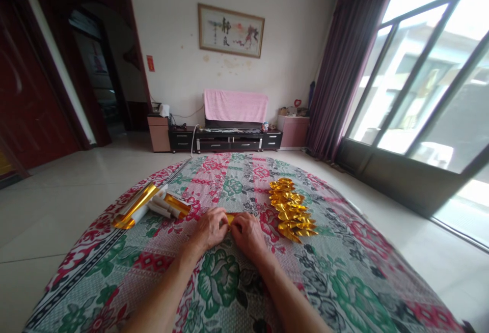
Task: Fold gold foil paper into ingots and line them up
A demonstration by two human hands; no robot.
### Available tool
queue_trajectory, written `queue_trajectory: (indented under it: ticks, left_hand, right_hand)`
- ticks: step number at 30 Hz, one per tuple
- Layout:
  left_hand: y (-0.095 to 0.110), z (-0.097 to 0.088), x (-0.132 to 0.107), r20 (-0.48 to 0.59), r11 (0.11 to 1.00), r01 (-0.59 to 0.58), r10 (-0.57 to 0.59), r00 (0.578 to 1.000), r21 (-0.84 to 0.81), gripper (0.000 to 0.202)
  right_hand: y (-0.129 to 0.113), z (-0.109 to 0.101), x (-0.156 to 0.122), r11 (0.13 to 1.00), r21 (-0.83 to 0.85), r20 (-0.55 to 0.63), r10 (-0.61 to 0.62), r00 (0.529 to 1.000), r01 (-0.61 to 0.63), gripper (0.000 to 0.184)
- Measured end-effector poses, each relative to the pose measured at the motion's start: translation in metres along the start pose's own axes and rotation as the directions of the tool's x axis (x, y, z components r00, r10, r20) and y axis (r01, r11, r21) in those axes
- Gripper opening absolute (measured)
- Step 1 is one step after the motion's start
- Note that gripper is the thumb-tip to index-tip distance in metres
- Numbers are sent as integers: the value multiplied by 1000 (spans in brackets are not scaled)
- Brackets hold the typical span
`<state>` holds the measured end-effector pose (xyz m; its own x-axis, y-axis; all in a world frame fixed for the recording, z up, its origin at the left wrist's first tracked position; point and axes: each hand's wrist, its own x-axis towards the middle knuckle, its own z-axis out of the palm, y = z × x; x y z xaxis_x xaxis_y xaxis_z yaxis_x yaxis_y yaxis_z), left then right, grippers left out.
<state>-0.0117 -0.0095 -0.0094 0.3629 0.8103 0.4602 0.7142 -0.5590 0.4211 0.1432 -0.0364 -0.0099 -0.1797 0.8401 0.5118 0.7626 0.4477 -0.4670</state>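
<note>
Over the middle of the patterned cloth, my left hand (211, 227) and my right hand (247, 232) are close together, fingers closed on one sheet of gold foil paper (229, 218). Only a small strip of that sheet shows between the thumbs; the fingers cover the rest. To the right of my hands, several folded gold paper pieces (293, 208) with pointed ends lie in an overlapping row. Off to the left, loose gold-and-white foil sheets (143, 201) are in a curled pile, apart from my left hand.
A flowered cloth (225, 282) covers the round table under my arms. Beyond it stands a low black cabinet (229, 142) with a pink towel (236, 104) draped over something above it. A purple curtain (344, 58) and large windows (420, 68) are at the right.
</note>
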Motion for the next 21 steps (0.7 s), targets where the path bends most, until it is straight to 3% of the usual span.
queue_trajectory:
  ticks: [4, 12, 16, 21]
  left_hand:
    - [2, -3, -1, 11, 999, -28, 27, 1000, 26, 11]
    - [-4, -9, -3, 78, 1000, 2, -3, 997, 14, 10]
    - [-7, -16, -5, 152, 1000, 3, 1, 988, -31, 16]
    - [-7, -20, -6, 167, 999, 20, -14, 986, -37, 28]
  right_hand:
    - [-3, 1, -1, 1000, -20, -1, 20, 1000, -20, 12]
    - [2, -7, 0, 998, -5, 66, 68, 996, -68, 25]
    - [10, -11, 2, 998, 27, 131, 48, 990, -52, 28]
    - [17, -17, 3, 995, 95, 163, -26, 986, 11, 27]
